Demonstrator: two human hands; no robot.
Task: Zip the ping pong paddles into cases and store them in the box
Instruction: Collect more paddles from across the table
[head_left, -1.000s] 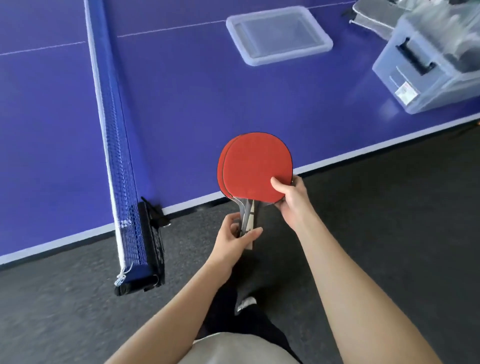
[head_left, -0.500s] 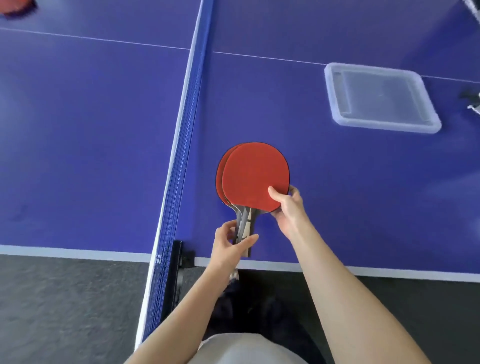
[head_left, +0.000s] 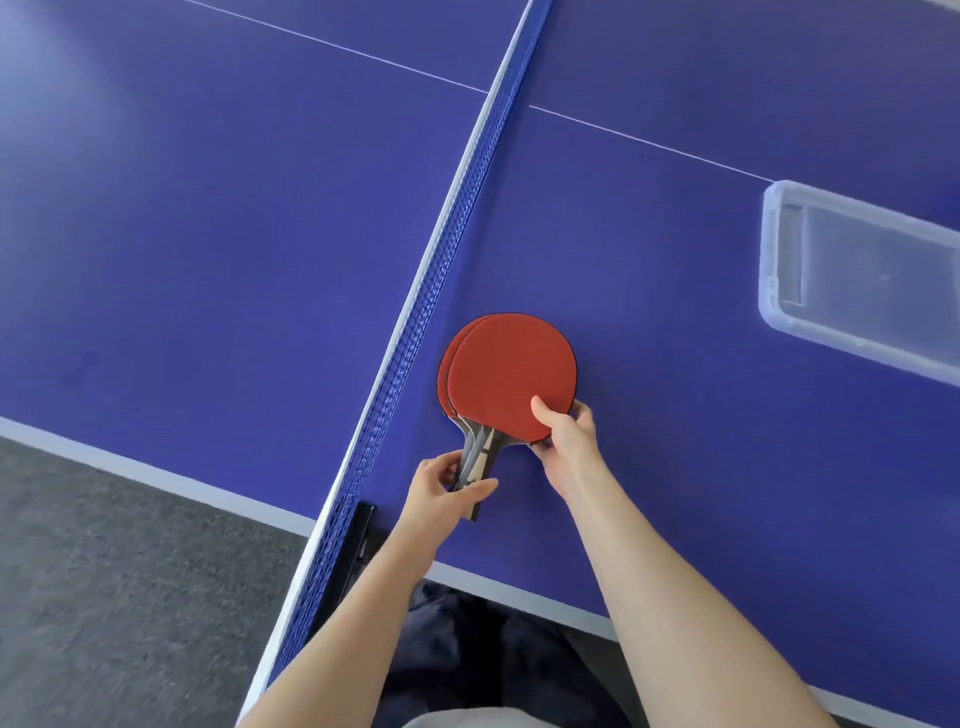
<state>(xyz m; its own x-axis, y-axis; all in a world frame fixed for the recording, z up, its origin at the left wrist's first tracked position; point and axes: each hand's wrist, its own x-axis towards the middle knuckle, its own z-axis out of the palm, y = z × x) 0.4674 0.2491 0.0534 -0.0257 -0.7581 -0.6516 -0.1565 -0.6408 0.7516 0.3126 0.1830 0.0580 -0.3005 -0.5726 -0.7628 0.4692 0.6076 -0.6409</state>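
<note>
Ping pong paddles (head_left: 511, 376), stacked red side up, are held at frame centre over the blue table (head_left: 208, 208). The left hand (head_left: 441, 493) pinches the fanned handles; the right hand (head_left: 566, 441) pinches the lower blade edge. Being unevenly stacked, they could slip apart and fall.

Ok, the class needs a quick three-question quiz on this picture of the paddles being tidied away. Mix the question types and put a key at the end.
1. Fill in: in the head view, the clear tray lies to the ____ of the net.
2. True or false: the stacked red paddles are already zipped in a case.
3. The left hand grips: A) the paddle handles, B) the net, C) the clear tray.

Key: 1 right. 2 false, the paddles are bare. 3 A.
</note>
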